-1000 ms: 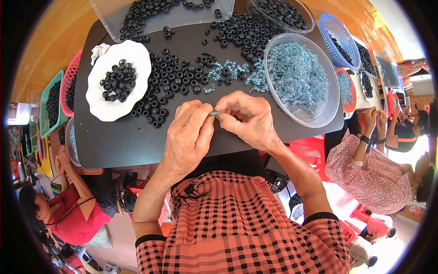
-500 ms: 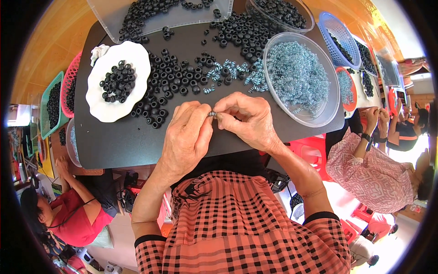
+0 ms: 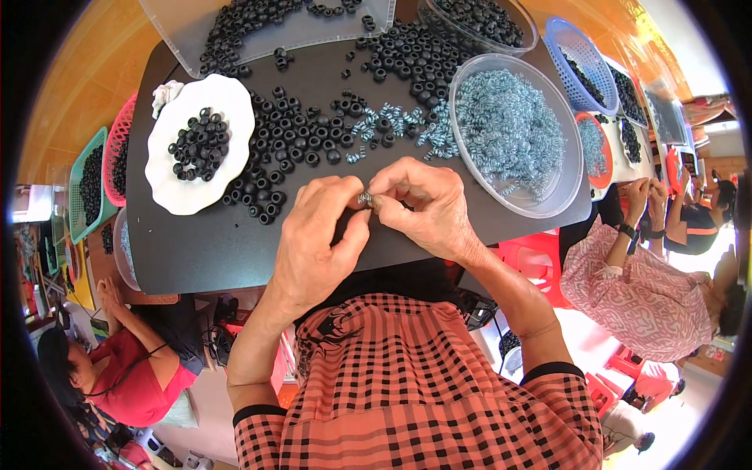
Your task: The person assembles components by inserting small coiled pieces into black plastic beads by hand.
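Observation:
Just in front of my chest, over the near part of the dark table (image 3: 227,254), my two hands meet at the fingertips. Between them is a small striped coil spring (image 3: 364,199). My right hand (image 3: 427,205) pinches it with thumb and forefinger. My left hand (image 3: 319,235) closes on its other side, fingers curled; whether a bead sits inside the coil is hidden. Beyond lie many loose black beads (image 3: 301,133) and a scatter of blue-grey coil springs (image 3: 388,121). Left of these, a white scalloped plate (image 3: 164,184) holds a heap of black beads.
A clear round tub (image 3: 570,176) full of springs stands at the right. Behind it is a clear bowl (image 3: 529,48) of black beads; a clear box (image 3: 258,55) of beads lies at the back. Other people sit at both sides, near a blue basket (image 3: 565,43).
My left thumb has shifted down and away from the forefinger, and the coil shows more between the fingertips. My right hand has barely moved.

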`<state>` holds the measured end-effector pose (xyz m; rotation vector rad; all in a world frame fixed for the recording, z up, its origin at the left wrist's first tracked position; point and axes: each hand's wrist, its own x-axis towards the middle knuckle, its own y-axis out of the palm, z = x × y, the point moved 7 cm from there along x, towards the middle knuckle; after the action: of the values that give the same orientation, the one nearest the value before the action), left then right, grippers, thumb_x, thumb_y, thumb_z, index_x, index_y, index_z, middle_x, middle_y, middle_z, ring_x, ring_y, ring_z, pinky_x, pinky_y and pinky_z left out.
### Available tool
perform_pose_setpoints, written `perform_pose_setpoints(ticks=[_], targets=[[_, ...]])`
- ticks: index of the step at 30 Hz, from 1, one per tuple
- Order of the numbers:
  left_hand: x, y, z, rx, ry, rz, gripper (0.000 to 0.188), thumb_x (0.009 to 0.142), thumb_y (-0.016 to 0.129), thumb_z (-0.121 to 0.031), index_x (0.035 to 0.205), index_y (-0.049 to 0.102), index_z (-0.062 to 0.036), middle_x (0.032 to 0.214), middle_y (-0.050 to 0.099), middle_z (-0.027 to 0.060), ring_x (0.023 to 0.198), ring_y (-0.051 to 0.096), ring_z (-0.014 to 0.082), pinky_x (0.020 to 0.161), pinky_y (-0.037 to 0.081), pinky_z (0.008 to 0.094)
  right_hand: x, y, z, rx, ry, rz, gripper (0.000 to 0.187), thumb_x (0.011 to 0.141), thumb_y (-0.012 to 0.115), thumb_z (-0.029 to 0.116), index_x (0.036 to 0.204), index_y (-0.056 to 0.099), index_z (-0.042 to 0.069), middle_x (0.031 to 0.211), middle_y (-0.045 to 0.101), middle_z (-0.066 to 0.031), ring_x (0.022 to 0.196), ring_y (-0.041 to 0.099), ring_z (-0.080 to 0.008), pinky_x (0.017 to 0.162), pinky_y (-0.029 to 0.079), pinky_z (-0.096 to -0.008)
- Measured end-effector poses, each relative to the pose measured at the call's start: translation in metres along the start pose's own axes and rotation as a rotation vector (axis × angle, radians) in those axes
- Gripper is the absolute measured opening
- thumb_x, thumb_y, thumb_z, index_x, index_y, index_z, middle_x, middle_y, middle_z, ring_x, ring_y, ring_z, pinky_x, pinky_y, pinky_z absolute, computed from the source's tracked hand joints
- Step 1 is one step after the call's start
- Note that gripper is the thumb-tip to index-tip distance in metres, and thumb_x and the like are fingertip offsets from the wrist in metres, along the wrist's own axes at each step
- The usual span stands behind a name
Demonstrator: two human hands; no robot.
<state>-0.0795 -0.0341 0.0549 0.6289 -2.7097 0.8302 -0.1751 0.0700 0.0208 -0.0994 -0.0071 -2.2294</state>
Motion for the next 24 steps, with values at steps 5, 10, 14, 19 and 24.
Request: perform_pose_setpoints(ticks=[5, 10, 14, 19, 24], targets=[[-0.001, 0.003, -0.010, 0.162, 0.197, -0.024, 0.029, 0.077, 0.066, 0.007, 0.104, 0.059, 0.0018, 0.087, 0.064, 0.0139, 0.085, 0.061, 0.0324, 0.072, 0.048, 0.0383, 0.001, 0.000, -0.003, 0.059, -0.034, -0.038, 0.007, 0.083, 0.066, -0.001, 0.089, 0.063, 0.001, 0.076, 0.062, 0.0027, 0.070, 0.055, -0.0012, 0.062, 0.047, -0.0189], [-0.002, 0.004, 0.006, -0.077, -0.117, 0.111, 0.012, 0.088, 0.060, -0.001, 0.100, 0.059, 0.0017, 0.080, 0.064, 0.0132, 0.076, 0.063, 0.0249, 0.069, 0.049, 0.0352, 0.000, 0.001, 0.006, -0.140, -0.108, 0.010, 0.014, 0.082, 0.060, -0.012, 0.092, 0.061, -0.002, 0.084, 0.063, -0.0031, 0.076, 0.060, -0.0067, 0.067, 0.051, -0.0226], [-0.006, 0.015, 0.026, -0.470, -0.380, 0.282, 0.017, 0.099, 0.051, -0.013, 0.099, 0.059, 0.0014, 0.072, 0.065, 0.0077, 0.066, 0.060, 0.0127, 0.063, 0.047, 0.0288, 0.000, 0.000, 0.009, -0.092, -0.198, -0.066, 0.007, 0.080, 0.067, -0.002, 0.086, 0.063, 0.001, 0.072, 0.063, -0.0008, 0.065, 0.057, -0.0027, 0.057, 0.046, -0.0205], [-0.005, 0.011, 0.024, -0.515, -0.404, 0.221, 0.016, 0.098, 0.050, -0.011, 0.098, 0.060, 0.0008, 0.072, 0.065, 0.0059, 0.066, 0.059, 0.0098, 0.061, 0.047, 0.0242, 0.000, 0.000, 0.003, -0.020, -0.118, -0.029, 0.008, 0.082, 0.067, -0.001, 0.087, 0.062, 0.000, 0.073, 0.063, -0.0001, 0.068, 0.057, -0.0030, 0.060, 0.048, -0.0204], [-0.004, 0.003, 0.009, -0.181, -0.147, 0.077, 0.017, 0.085, 0.060, 0.005, 0.101, 0.059, 0.0013, 0.083, 0.066, 0.0107, 0.072, 0.063, 0.0176, 0.065, 0.050, 0.0293, -0.001, 0.002, 0.002, 0.007, -0.057, -0.005, 0.009, 0.082, 0.062, -0.007, 0.091, 0.062, -0.002, 0.080, 0.062, -0.0016, 0.073, 0.059, -0.0057, 0.065, 0.050, -0.0217]])
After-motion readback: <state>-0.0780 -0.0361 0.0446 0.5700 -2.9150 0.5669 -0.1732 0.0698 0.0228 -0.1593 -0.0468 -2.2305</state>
